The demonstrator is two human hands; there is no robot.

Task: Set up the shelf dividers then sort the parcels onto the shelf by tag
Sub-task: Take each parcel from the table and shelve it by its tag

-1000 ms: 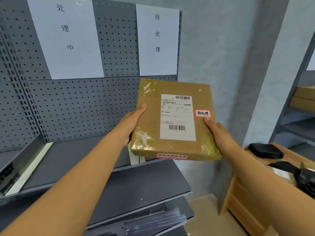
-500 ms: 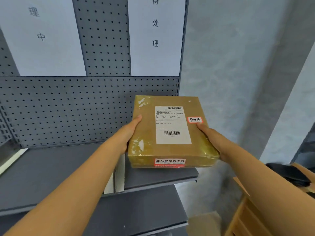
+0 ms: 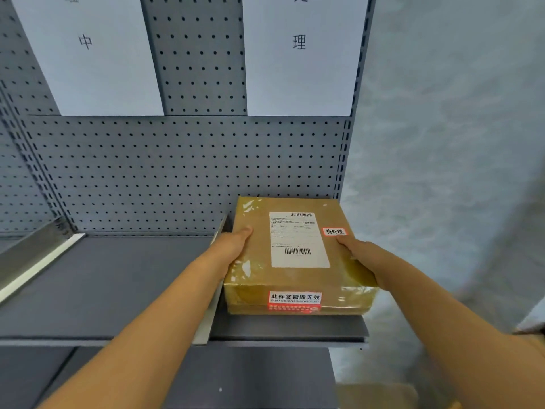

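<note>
Both hands — left hand (image 3: 233,246), right hand (image 3: 358,258) — grip the parcel (image 3: 298,255) right of the divider (image 3: 216,278); overhanging the shelf (image 3: 289,329) edge, it may slip off.

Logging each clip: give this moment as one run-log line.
step: shelving parcel | left hand: holds left edge | right hand: holds right edge | place: shelf rightmost bay, right of divider | tag: faces up

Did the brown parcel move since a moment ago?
Yes. The brown parcel, held by the left hand and right hand, went forward and down into the shelf's rightmost bay, right of the divider.
</note>
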